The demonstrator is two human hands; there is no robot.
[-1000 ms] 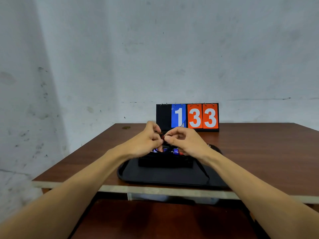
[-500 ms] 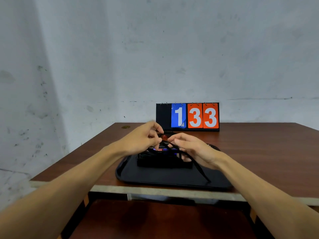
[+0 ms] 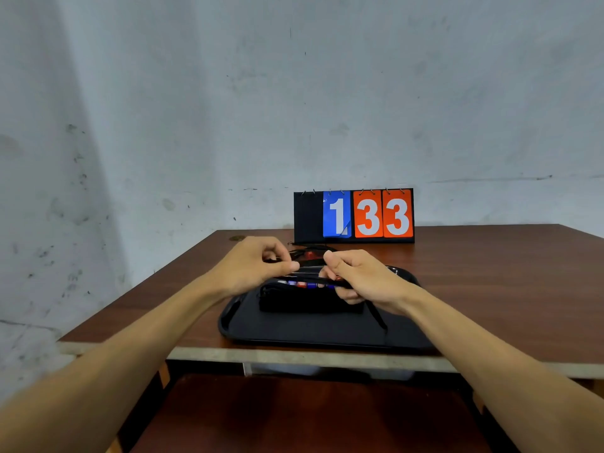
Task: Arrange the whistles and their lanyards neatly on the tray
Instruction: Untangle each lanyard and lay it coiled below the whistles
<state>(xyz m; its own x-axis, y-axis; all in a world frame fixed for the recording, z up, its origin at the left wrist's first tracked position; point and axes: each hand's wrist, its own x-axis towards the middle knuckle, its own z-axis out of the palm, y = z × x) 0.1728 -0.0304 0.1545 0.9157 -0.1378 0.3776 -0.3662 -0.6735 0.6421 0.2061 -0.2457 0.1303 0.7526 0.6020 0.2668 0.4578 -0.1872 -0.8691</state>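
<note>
Pretty bare room: scuffed, stained grey wall [image 3: 228,109] all around, a brown wooden bench [image 3: 490,276] with a pale near edge, reddish-brown floor [image 3: 294,416] underneath.

A flip scoreboard [image 3: 354,215] (reading 133) stands on the wooden table [image 3: 490,279].

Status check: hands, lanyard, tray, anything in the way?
Left hand and right hand both pinched on a thin black lanyard cord, stretched between them above the black plastic tray. Coloured whistles rowed on tray. Loose cord end trailing right; nothing blocking.
</note>
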